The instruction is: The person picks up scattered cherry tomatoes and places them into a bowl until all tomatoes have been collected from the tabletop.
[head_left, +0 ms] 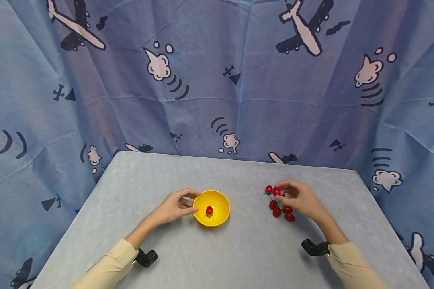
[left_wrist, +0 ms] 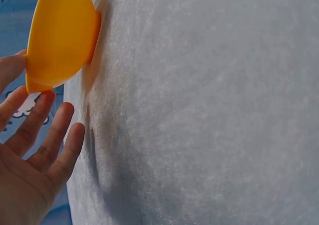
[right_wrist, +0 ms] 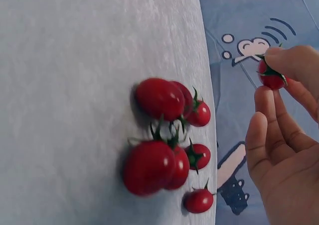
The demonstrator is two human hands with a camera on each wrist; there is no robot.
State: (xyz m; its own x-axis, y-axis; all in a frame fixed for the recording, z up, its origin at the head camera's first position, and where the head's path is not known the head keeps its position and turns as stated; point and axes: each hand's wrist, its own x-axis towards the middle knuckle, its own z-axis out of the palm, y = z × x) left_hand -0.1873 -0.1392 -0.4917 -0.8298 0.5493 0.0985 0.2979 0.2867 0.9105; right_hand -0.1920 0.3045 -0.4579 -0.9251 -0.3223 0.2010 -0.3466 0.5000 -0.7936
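Observation:
A yellow bowl (head_left: 222,214) stands on the table, with one red cherry tomato (head_left: 209,210) lying inside. My left hand (head_left: 175,205) is at the bowl's left side; its thumb and fingertips touch the rim, and in the left wrist view the fingers are spread and fairly straight. To the right, my right hand (head_left: 299,197) pinches a cherry tomato (right_wrist: 271,75) with a green stem between thumb and fingers, raised above the table. Several more cherry tomatoes (right_wrist: 158,99) lie in a loose group beside and below that hand, some with green stems.
The table (head_left: 238,249) has a light grey cloth surface. Behind it hangs a blue curtain (head_left: 202,116) printed with planes and clouds, reaching down to the table's back edge. A black wrist mount (head_left: 314,247) sits on each forearm.

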